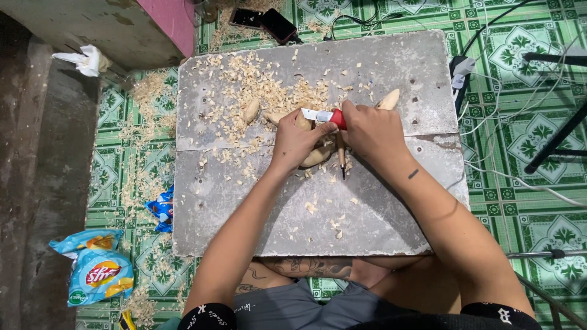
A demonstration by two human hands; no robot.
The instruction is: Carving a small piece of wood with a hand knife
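While shavings (pixel 244 85) already litter the table (pixel 379 220), the left hand (pixel 296 139) clasps a half-shaped wooden piece (pixel 318 156) and the right hand (pixel 373 131) has its grip closed around a red-handled knife (pixel 324 115), carving unfinished.

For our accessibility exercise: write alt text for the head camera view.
Seen from above, a person's right hand draws a red-handled knife across a pale wooden piece gripped by the left hand, over a grey slab littered with wood shavings on a green patterned floor.

Bare forearms, tattooed thigh — grey shorts, black sleeves with white lettering.
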